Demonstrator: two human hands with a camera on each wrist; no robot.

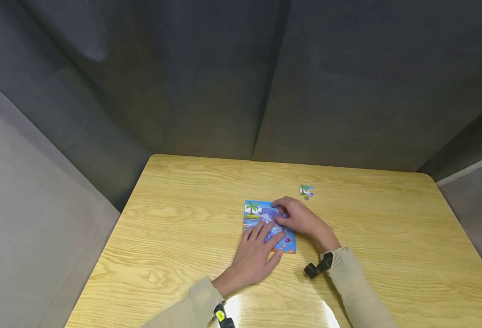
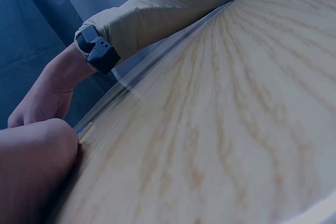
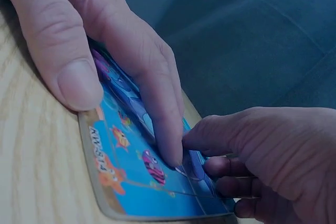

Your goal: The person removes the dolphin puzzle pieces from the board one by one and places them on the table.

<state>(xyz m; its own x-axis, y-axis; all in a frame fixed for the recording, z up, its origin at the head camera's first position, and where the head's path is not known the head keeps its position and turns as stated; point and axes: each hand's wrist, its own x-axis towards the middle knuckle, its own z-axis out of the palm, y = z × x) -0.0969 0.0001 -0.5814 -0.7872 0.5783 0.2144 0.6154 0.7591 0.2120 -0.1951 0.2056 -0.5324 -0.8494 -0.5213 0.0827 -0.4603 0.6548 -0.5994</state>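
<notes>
A dolphin jigsaw puzzle [image 1: 267, 214] lies flat on the wooden table, its seams showing in the right wrist view. My left hand [image 1: 254, 257] rests on its lower left part with fingers spread and fairly straight; the thumb lies at the near edge. At the upper right part, my right hand [image 1: 302, 219] pinches a puzzle piece [image 3: 195, 165] between thumb and curled fingers. That piece is mostly covered by the hand. Beyond the right hand lies a loose piece [image 1: 305, 190] with a palm tree on it. The left wrist view shows little of the puzzle.
The wooden table [image 1: 175, 218] ends at a rounded back edge against dark grey curtains [image 1: 208, 91]. A lighter grey panel [image 1: 28, 218] stands along the left. Small black wrist cameras are strapped at both sleeves, the right one [image 1: 318, 266] close above the tabletop.
</notes>
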